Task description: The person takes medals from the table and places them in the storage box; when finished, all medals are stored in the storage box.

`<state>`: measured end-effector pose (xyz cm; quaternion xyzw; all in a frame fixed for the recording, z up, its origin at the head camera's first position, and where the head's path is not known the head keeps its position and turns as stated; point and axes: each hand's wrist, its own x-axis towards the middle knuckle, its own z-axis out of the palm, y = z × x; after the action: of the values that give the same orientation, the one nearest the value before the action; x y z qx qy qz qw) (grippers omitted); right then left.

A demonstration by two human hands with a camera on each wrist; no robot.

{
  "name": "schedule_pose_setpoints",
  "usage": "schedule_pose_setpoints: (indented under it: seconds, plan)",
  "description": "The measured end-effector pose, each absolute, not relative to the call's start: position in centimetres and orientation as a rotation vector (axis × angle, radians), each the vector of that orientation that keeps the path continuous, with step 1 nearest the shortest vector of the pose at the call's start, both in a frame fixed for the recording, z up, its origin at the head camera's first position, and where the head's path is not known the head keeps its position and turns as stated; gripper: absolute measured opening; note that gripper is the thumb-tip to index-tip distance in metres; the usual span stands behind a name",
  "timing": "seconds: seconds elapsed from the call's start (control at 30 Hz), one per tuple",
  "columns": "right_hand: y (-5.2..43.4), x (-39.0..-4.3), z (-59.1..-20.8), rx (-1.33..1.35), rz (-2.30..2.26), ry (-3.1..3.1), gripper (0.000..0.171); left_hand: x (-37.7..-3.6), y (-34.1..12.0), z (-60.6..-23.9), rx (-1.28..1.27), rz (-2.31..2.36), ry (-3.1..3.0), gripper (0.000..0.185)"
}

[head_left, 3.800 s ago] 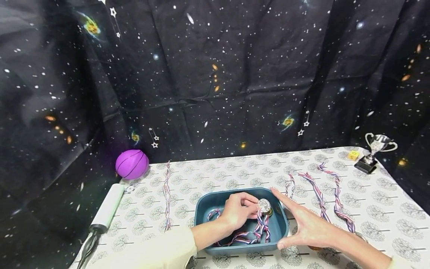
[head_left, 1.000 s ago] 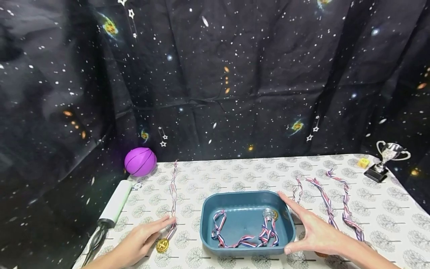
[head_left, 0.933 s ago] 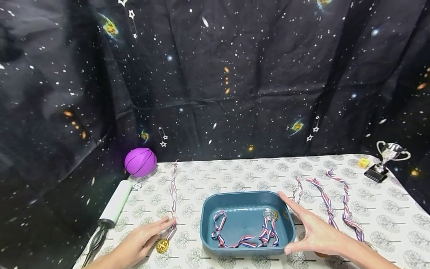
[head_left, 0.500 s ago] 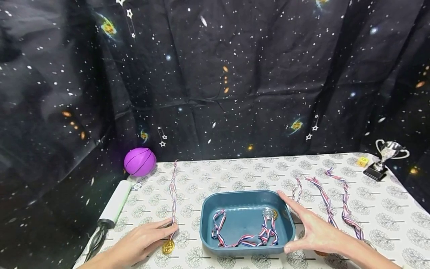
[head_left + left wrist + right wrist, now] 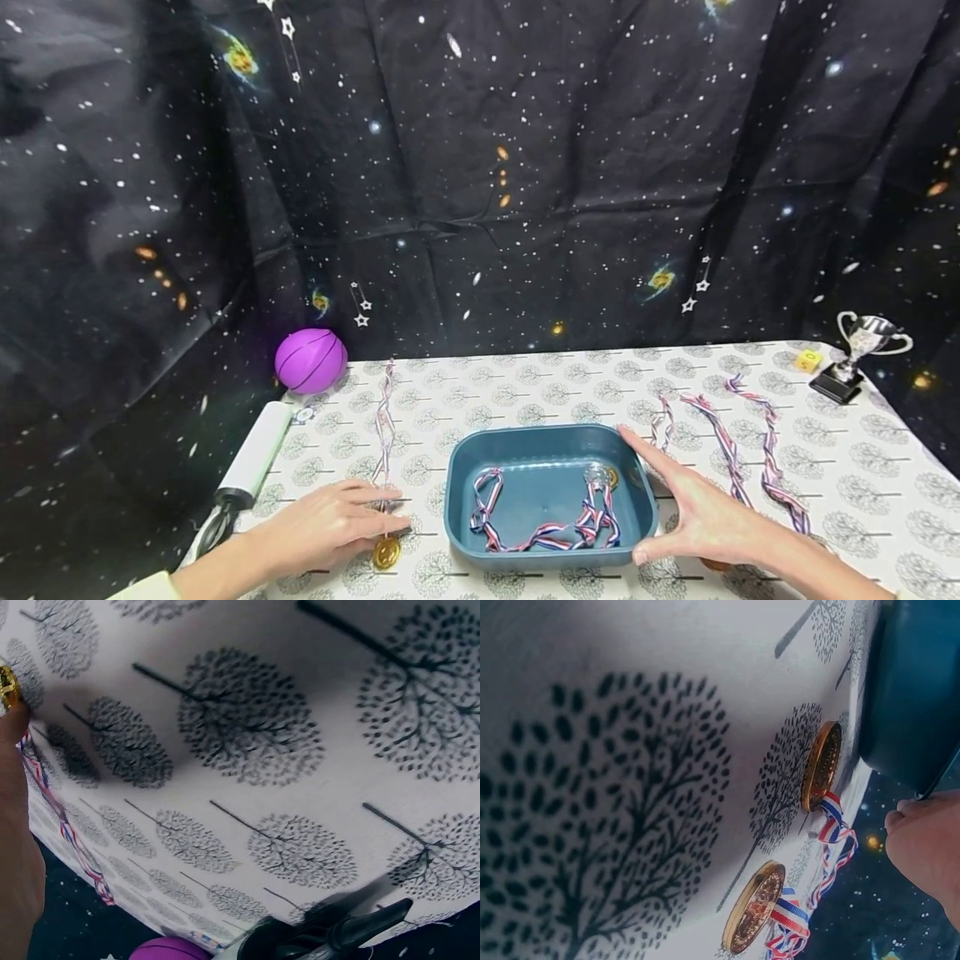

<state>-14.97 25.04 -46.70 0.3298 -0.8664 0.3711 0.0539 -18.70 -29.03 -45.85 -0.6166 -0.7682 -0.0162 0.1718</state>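
Note:
A blue tray [image 5: 525, 433] sits near the table's front edge, with a silver medal [image 5: 597, 475] and striped ribbons [image 5: 540, 535] lying in it. My left hand [image 5: 337, 525] lies flat to the tray's left. Its fingers rest on the striped ribbon [image 5: 385, 433] of a gold medal [image 5: 386, 552] that lies just in front of the thumb. The left wrist view shows that gold medal [image 5: 7, 684] at a fingertip, with the ribbon [image 5: 64, 829] trailing away. My right hand [image 5: 697, 517] is spread against the tray's right wall, thumb at the near corner. The tray [image 5: 915, 697] also appears in the right wrist view.
Two gold medals [image 5: 821, 765] [image 5: 754, 907] lie under my right wrist. More striped ribbons [image 5: 720, 442] [image 5: 772, 450] stretch across the table at right. At the back left are a purple ball [image 5: 311, 360] and a white pump [image 5: 251, 458], at the back right a trophy [image 5: 862, 342] and a yellow die [image 5: 808, 361]. A starry cloth hangs behind.
My left hand left the tray and came down on the ribbon at left. It has since slid the gold medal rightward, closer to the tray. The right hand has stayed on the tray.

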Motion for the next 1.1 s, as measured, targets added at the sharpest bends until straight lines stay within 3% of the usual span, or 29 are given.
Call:
schedule_pose_setpoints:
  seconds: [0.4,1.1]
  plan:
    - [24.99,-14.94,-46.84,1.007,1.162,-2.629,0.137,-19.20,-28.73,-45.82,-1.742,-0.250,-2.152,0.037]
    - [25.07,-14.93,-46.77,1.017,1.156,-2.624,0.136,-18.42,-29.11,-45.62,-1.616,-0.283,-2.417,0.034]
